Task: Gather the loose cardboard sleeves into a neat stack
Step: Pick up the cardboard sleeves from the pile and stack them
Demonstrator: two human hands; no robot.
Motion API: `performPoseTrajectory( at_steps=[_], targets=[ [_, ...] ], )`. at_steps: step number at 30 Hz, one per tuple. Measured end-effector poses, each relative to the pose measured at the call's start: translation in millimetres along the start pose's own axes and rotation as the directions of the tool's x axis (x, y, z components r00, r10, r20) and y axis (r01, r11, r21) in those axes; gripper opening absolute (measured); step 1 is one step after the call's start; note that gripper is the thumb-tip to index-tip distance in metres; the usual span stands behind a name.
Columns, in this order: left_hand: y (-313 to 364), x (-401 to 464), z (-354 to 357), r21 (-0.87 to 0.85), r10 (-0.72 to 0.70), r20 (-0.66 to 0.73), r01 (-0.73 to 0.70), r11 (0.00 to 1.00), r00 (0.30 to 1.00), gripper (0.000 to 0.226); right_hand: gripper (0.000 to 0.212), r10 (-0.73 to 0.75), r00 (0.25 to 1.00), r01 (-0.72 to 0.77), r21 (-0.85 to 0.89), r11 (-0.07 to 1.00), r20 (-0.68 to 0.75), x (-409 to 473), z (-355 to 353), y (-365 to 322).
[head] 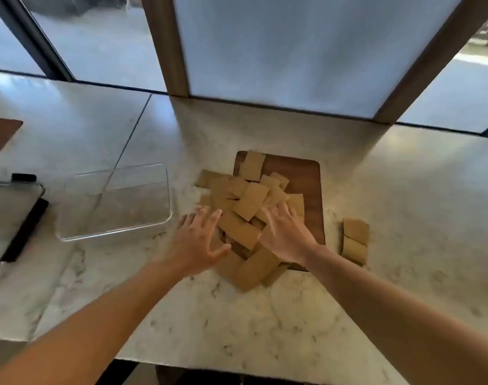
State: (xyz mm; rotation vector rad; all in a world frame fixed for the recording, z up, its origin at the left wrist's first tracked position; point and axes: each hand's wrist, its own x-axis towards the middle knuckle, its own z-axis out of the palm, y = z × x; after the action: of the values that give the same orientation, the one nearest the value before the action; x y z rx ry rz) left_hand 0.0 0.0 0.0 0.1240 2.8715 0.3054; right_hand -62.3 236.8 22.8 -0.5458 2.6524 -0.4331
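Note:
Several flat brown cardboard sleeves (249, 201) lie in a loose heap, partly on a dark wooden board (301, 173) and partly on the marble counter. Two more sleeves (355, 240) lie apart to the right of the board. My left hand (199, 240) hovers with fingers spread at the heap's left side. Fingers apart as well, my right hand (283, 232) rests over the heap's middle, touching or nearly touching the top sleeves. Neither hand holds anything. The picture is blurred by motion.
A clear shallow tray (165, 190) sits to the left of the heap. Further left is a glass-lidded dish with a black handle (18, 218). A frosted panel with wooden frame (179, 51) stands behind the board. The counter's front edge runs near me.

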Motion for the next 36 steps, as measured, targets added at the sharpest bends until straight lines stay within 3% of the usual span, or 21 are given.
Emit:
performPoseTrajectory(
  at_steps=[6, 12, 17, 20, 26, 31, 34, 36],
  targets=[
    [-19.7, 11.9, 36.1, -0.047, 0.030, 0.027, -0.029, 0.998, 0.999, 0.087, 0.062, 0.150, 0.988, -0.149, -0.006, 0.989, 0.028, 13.8, 47.1, -12.0],
    [-26.5, 13.8, 51.5, -0.170, 0.017, 0.079, -0.003, 0.986, 0.997, 0.076, 0.065, 0.258, 0.963, -0.258, 0.004, 0.966, -0.078, 30.0, 77.9, -26.5],
    [-34.1, 13.9, 51.4, -0.220, 0.097, -0.001, -0.095, 0.971, 0.995, 0.059, 0.068, 0.171, 0.979, -0.177, -0.044, 0.983, -0.109, 33.7, 83.6, -21.5],
    [-28.9, 18.1, 48.4, -0.248, 0.151, -0.095, -0.170, 0.954, 0.984, 0.048, 0.073, 0.174, 0.982, -0.169, 0.064, 0.983, -0.068, 33.1, 83.6, -13.2],
    [-13.7, 33.8, 33.8, -0.206, 0.162, -0.170, -0.195, 0.959, 0.972, 0.055, 0.021, 0.078, 0.995, -0.049, 0.382, 0.923, -0.061, 38.3, 64.4, -1.8],
    [-10.7, 45.0, 31.7, -0.242, 0.139, -0.274, -0.208, 0.948, 0.952, 0.048, 0.018, 0.042, 0.997, -0.075, 0.682, 0.728, 0.065, 43.2, 35.7, 3.0],
    [-10.3, 49.1, 30.9, -0.277, 0.096, -0.308, -0.186, 0.943, 0.946, 0.060, 0.011, -0.022, 0.991, -0.067, 0.626, 0.777, 0.132, 51.1, 24.8, 2.8],
    [-9.8, 52.3, 30.2, -0.342, 0.178, -0.298, -0.279, 0.898, 0.938, 0.048, 0.006, -0.036, 0.988, -0.063, 0.600, 0.797, 0.152, 55.4, 22.7, 2.7]
  ],
)
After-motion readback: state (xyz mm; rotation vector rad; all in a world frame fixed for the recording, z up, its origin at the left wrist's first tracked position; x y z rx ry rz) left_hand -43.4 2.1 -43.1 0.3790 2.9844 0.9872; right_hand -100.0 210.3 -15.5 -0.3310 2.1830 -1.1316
